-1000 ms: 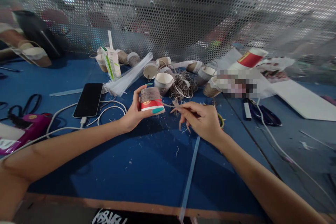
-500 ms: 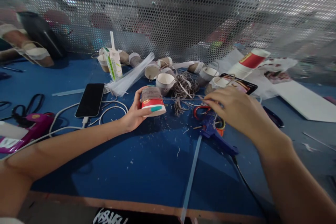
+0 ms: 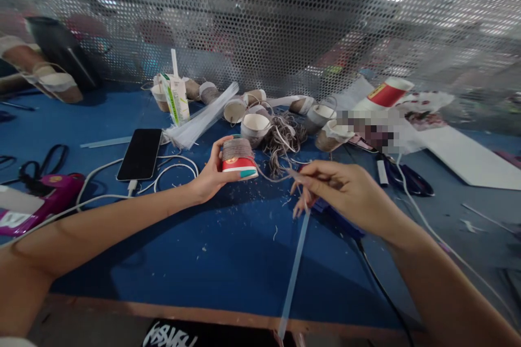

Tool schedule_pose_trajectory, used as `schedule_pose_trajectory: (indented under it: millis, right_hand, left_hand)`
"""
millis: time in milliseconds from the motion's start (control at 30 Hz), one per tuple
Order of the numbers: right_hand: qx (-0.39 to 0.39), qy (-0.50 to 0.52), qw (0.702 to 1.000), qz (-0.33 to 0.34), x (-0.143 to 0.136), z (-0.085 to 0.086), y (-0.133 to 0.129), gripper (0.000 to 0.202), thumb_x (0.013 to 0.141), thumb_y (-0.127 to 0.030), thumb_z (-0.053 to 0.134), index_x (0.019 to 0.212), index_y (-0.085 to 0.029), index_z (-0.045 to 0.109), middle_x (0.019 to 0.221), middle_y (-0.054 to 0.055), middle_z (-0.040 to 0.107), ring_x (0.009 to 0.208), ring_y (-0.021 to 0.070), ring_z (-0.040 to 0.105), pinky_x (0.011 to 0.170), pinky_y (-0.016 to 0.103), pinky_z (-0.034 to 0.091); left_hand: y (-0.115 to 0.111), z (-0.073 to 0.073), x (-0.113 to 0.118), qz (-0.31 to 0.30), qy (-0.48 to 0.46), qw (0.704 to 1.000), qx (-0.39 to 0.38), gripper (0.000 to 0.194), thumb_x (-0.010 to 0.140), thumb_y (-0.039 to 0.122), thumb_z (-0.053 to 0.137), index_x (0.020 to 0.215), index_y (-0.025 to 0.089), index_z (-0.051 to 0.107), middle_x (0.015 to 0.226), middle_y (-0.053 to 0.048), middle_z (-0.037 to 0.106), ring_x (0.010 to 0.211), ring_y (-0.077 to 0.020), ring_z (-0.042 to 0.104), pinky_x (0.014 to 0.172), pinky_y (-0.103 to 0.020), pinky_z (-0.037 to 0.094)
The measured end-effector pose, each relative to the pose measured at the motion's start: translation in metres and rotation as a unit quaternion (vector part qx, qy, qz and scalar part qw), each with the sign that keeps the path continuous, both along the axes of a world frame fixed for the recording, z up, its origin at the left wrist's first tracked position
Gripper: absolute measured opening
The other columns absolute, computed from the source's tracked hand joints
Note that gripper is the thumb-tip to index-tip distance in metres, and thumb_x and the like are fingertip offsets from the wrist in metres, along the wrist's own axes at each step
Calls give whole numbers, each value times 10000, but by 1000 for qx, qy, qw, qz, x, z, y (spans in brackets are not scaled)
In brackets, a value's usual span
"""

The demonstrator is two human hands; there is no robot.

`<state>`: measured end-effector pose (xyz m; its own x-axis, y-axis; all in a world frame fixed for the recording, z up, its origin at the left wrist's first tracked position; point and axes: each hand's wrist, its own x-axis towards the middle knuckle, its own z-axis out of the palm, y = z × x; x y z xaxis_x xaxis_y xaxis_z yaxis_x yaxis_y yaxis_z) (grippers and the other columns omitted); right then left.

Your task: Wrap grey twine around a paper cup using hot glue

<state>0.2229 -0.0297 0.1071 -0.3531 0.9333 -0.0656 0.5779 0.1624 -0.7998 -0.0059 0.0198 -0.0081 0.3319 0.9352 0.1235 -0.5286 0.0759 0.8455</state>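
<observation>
My left hand is closed around a red and white paper cup, tilted on its side. Grey twine is wound round part of the cup. From the cup a loose strand runs right to my right hand, whose thumb and forefinger pinch it. Under that hand lies a blue glue gun, partly hidden, with a long clear glue stick stretching from it towards the table's front edge. A heap of grey twine rests just beyond, between my hands.
Several twine-covered cups lie behind, with a drink carton and a bundle of glue sticks. To the left are a phone on a white cable and a purple glue gun. A perforated metal screen stands behind.
My right hand has moved down and slightly left, over the blue glue gun. The strand, taut before, now sags between cup and hand. My left hand holds the cup almost still.
</observation>
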Motion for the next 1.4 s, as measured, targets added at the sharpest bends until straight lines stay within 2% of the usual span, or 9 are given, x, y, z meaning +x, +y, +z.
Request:
schedule_pose_trajectory:
  millis: [200,400,567,733,933,1033,1100,1300,1400]
  right_hand:
    - [-283,-3,954,99,-13,-6,-18,376,855,-544,596,764,-185,532,418,-76,530,325,76,505,407,189,437]
    - [-376,-46,907,183,-29,-3,-54,297,917,-458,518,769,-202,501,443,-108,447,321,45,410,384,152,356]
    - [-187,-178,930,261,-38,-4,-58,138,876,-340,613,897,-207,641,709,-11,653,637,129,632,554,208,462]
    - [31,-363,917,161,-28,-20,-52,191,860,-252,637,1033,-171,637,1037,97,671,721,195,694,608,294,516]
    - [170,-242,954,44,10,-6,-47,280,935,-469,448,1019,-238,583,816,23,632,484,113,573,483,255,480]
    - [218,-349,906,-101,41,-10,-28,517,742,-540,611,1093,-167,538,1041,172,635,795,295,681,658,410,572]
    - [190,-449,866,-107,58,-18,-18,520,609,-483,691,982,-144,565,1070,249,642,1010,459,624,856,573,520]
    - [124,-317,937,-80,76,-23,-30,264,773,-473,579,902,-242,589,853,113,721,740,298,702,608,396,560]
    - [115,-264,943,-164,76,-13,-47,253,829,-542,540,831,-295,594,620,24,676,476,237,629,441,352,475]
  left_hand:
    - [-1,3,1,12,-16,1000,-12,840,542,119,855,1199,351,385,1195,-6,573,1047,-225,639,970,-465,501]
    - [0,0,2,18,-18,1000,10,863,511,112,870,1197,337,398,1176,-7,589,1039,-215,648,952,-429,520]
    - [-1,-1,1,8,-8,999,33,859,520,125,874,1207,338,403,1190,-17,585,1065,-240,641,974,-461,504]
    - [-2,1,1,18,-6,1000,0,865,541,130,864,1228,347,384,1209,-13,572,1101,-242,627,990,-473,496]
    - [0,-2,0,20,3,1000,2,914,512,124,874,1251,328,376,1216,-32,578,1111,-255,619,1009,-493,475]
    - [0,-2,0,28,7,1000,-4,908,485,104,882,1227,306,399,1200,-30,578,1108,-258,621,1011,-496,484]
    - [0,-2,1,29,11,1000,-3,896,477,100,886,1213,304,416,1207,-30,572,1123,-268,614,1012,-505,487]
    - [0,-4,2,35,6,999,-2,951,473,87,882,1246,329,384,1200,-24,579,1093,-244,622,1002,-493,483]
    - [0,-6,2,49,13,999,4,901,487,103,887,1220,301,401,1162,-24,599,1075,-234,632,1019,-501,466]
